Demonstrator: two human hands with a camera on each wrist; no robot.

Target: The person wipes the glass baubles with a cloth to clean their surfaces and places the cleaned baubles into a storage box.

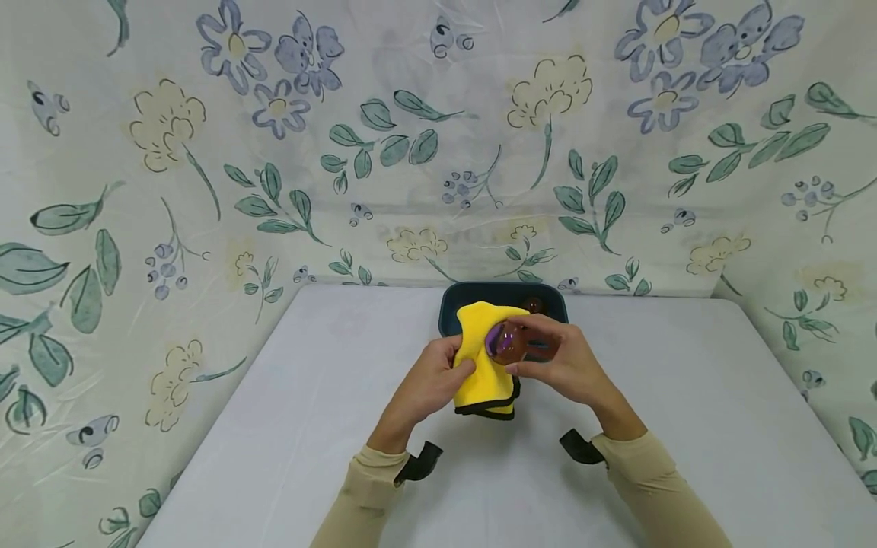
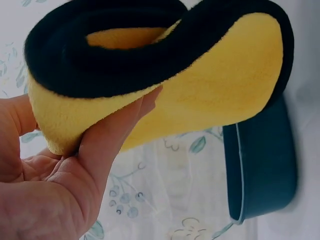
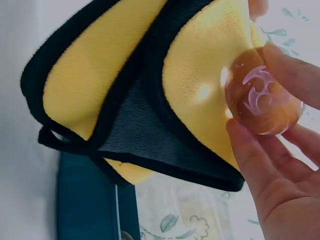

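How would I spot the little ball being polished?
Over the white table, before the dark blue tray, two hands meet. The right hand pinches a clear amber ball against a yellow cloth; it alone is round, glossy, purple-marked.

The yellow cloth hides much of the dark tray.

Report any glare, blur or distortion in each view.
Head view: even, soft light, wide-angle bending at the edges. Left wrist view: yellow cloth sharp, dark tray soft. Right wrist view: bright glints on the amber ball and cloth; backdrop washed out.
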